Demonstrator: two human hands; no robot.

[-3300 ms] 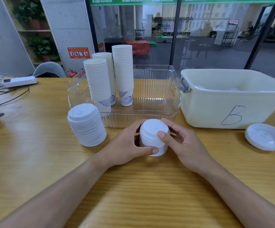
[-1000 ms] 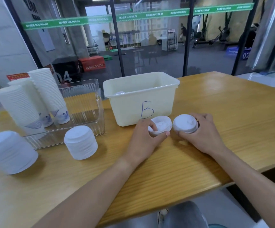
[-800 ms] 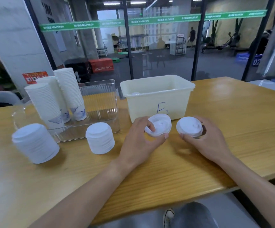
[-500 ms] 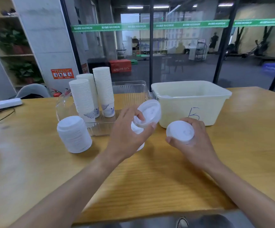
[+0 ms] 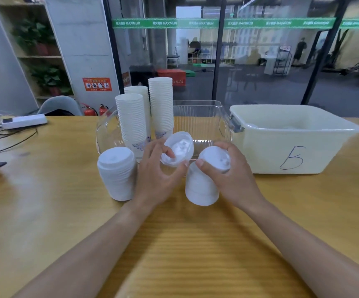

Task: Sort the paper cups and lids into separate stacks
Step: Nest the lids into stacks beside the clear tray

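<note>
My left hand (image 5: 156, 175) grips a white plastic lid (image 5: 178, 152), tilted with its underside toward me, just left of a short stack of white lids (image 5: 201, 187) on the table. My right hand (image 5: 231, 175) holds another white lid (image 5: 215, 159) right above that stack. A taller stack of lids (image 5: 117, 174) stands to the left. Three tall stacks of white paper cups (image 5: 132, 121) stand in the left part of a clear plastic bin (image 5: 204, 123) behind my hands.
A cream plastic tub marked "B" (image 5: 290, 138) stands at the right, touching the clear bin. A white power strip (image 5: 23, 121) and dark cables lie at the far left of the wooden table (image 5: 185, 244). A glass wall rises behind the table.
Both hands picked up a lid each beside the tub and carried them left. They now sit over the short lid stack, and my view has swung back to the left.
</note>
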